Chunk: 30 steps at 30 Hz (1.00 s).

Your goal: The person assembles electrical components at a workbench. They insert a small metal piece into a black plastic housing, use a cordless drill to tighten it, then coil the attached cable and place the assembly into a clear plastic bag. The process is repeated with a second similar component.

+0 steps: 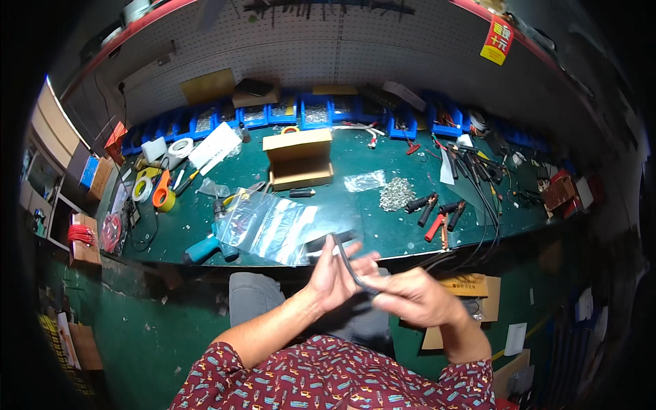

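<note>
A thick black cable [351, 268] runs in a bend between my two hands, above my lap at the bench's front edge. My right hand [417, 299] is closed around its lower part, somewhat blurred. My left hand [329, 279] is palm up with its fingers spread, and the cable's upper part passes beside the thumb tip. Whether the left thumb touches the cable I cannot tell. Just beyond the left hand, clear plastic bags [270, 225] lie on the green bench [355, 212]. A dark object [329, 240] at the edge is partly hidden by that hand.
An open cardboard box [301, 179] stands mid-bench, with a pile of small metal parts [397, 195] and black and red clamps [437, 217] to its right. A teal power drill [205, 250] lies at the front left. Blue bins [316, 113] line the back.
</note>
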Tool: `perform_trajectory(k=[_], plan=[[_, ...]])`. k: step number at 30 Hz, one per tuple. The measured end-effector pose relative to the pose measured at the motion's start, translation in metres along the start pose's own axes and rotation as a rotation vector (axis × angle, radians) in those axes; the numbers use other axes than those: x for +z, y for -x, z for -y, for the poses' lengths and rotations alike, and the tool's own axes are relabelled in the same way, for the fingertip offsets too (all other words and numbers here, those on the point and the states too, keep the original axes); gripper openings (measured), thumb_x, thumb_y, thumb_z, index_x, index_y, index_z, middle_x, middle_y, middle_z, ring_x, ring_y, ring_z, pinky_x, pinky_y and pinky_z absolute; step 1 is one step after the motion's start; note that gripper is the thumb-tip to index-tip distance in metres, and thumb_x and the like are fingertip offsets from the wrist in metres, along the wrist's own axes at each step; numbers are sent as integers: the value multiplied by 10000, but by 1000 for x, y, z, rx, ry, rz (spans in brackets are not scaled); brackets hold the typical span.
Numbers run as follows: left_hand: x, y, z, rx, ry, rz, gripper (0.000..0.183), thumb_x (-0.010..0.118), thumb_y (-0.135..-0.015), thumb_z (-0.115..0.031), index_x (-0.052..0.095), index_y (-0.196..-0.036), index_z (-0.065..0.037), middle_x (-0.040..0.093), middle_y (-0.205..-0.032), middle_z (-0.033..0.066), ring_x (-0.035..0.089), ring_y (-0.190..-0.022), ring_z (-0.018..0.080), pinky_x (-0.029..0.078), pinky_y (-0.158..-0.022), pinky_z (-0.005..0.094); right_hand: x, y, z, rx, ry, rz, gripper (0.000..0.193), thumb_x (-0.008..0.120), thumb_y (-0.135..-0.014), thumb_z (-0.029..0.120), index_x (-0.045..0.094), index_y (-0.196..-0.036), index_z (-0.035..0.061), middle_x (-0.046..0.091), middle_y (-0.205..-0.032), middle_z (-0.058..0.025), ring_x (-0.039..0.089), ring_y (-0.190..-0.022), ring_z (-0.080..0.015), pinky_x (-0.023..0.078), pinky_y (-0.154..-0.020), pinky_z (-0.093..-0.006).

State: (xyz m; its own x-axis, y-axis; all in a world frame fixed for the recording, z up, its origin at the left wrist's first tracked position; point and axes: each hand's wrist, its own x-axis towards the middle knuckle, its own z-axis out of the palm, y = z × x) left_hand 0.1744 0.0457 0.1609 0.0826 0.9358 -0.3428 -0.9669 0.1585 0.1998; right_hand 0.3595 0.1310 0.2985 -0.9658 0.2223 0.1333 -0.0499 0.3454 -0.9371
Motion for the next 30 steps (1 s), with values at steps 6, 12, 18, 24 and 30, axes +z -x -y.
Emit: perform_trajectory(k=[6,12,18,24,30], plan=[[-37,60,-85,518,67,-266,337,465,-1107,-417,544,-1160,-94,422,-759,-14,379,-637,101,337,-539,250,53,35,-71,450,251,-32,364,709,-918,125,685,-1260,3,727,-898,-212,725,-762,-224,553,-684,-342],[-56,106,-156,893,-284,-408,359,441,-1119,-416,536,-1184,-76,453,-740,-20,410,-610,88,342,-510,237,28,152,-161,802,442,-86,210,732,-903,205,741,-975,9,694,-797,-194,669,-704,-287,503,-656,-406],[-106,89,-164,882,-608,-624,455,415,-1119,-436,530,-1233,-10,506,-657,1,439,-519,81,353,-442,236,3,208,-121,1194,98,-349,238,702,-972,232,747,-1026,4,570,-676,-31,513,-600,-86,445,-544,-280],[-139,19,-128,619,-629,-604,442,420,-1111,-379,557,-1263,13,577,-684,32,518,-519,104,431,-458,251,-12,168,-85,614,-412,-805,221,581,-1037,153,668,-1155,-13,563,-667,-25,527,-553,-119,527,-573,-305],[-103,15,-143,332,-2036,-868,718,534,-959,-639,734,-917,49,727,-915,291,718,-948,454,544,-871,542,-12,105,-42,110,-457,-857,260,675,-983,106,640,-1187,-52,690,-829,-125,694,-741,-198,612,-782,-386]])
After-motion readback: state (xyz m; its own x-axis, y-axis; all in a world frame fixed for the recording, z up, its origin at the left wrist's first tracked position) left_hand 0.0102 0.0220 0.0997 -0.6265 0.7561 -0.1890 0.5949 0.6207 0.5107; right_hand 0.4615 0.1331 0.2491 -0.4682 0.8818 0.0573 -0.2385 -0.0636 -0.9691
